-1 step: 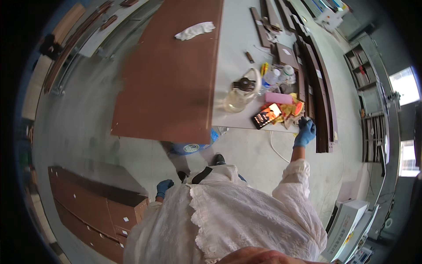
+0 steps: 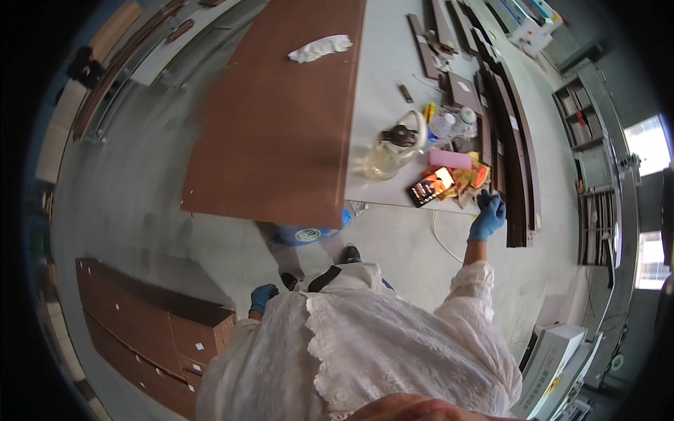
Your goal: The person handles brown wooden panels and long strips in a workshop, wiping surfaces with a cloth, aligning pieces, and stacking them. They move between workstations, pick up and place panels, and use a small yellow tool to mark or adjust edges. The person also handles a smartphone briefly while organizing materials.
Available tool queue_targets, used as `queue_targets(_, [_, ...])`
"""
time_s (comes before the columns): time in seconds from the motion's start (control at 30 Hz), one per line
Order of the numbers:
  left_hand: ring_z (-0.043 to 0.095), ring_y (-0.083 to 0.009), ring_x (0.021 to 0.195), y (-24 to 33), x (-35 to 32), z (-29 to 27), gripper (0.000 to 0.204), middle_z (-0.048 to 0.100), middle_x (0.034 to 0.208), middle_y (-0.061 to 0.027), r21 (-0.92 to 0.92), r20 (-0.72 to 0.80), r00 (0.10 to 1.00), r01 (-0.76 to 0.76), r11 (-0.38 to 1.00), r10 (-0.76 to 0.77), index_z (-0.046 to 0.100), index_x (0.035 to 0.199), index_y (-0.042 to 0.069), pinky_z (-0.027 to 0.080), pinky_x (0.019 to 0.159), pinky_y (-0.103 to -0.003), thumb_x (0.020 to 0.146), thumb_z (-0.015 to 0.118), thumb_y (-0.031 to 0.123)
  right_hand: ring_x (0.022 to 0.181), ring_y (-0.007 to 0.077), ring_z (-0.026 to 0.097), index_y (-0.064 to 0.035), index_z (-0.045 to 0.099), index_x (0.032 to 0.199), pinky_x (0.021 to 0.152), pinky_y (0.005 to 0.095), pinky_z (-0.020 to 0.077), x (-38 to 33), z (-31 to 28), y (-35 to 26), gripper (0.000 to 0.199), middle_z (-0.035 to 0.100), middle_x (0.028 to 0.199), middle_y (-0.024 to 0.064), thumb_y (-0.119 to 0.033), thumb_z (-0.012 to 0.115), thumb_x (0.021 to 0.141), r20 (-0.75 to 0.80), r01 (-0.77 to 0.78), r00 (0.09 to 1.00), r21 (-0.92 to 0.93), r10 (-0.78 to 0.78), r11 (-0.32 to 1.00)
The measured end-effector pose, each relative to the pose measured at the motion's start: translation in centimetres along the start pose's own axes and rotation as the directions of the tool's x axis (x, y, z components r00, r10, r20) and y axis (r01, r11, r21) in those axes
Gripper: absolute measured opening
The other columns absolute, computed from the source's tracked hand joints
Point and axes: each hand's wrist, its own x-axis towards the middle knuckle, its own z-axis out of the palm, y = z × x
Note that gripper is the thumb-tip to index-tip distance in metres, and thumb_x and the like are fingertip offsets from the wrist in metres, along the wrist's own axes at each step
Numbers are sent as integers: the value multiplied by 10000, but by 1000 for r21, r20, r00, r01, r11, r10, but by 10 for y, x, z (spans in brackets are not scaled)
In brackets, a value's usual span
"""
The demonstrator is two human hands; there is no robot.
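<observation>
My right hand [image 2: 488, 216], in a blue glove with dark fingertips, is at the table's front right corner. Its fingers are curled together, and what is in them, if anything, is hidden. Close by lie a crumpled yellow wrapper [image 2: 465, 188] and a phone [image 2: 431, 186] with a lit screen. Behind the phone are a pink case [image 2: 450, 159], a clear jug [image 2: 383, 161] with a white handle and a plastic bottle [image 2: 441, 128]. My left hand [image 2: 263, 297], also blue-gloved, hangs low at my side, closed, with nothing visible in it.
A large brown panel [image 2: 274, 140] covers the table's left part, with a white cloth [image 2: 320, 49] on it. Long brown strips [image 2: 516, 140] line the right edge, jutting past the front. Brown panels [image 2: 140, 316] stand low at the left. A blue container [image 2: 307, 235] sits under the table.
The whole scene has shifted slightly rightward in view. Both hands keep nearly the same pose and place.
</observation>
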Motion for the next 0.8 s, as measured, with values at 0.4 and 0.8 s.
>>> queue_targets(0.4, [722,-243,733,-154,-11,-128,125,734,885,-121,-276,-254,881,-462,843,399,702,949,-18,584,636,-349,899,721,95,945,267,688,-9,708,1093,861,366,526,-435,203,-58,279,731,1018,173,-246,582,1017,940,37,252,-245,228,969])
queue_targets(0.8, [635,-172,672,-301,-153,-179,191,678,757,-69,-662,-214,858,223,715,-466,601,749,84,519,624,-355,895,679,180,1051,380,688,-99,698,1239,904,437,528,-558,265,-7,390,727,1126,199,-351,598,958,699,662,-320,-317,639,679])
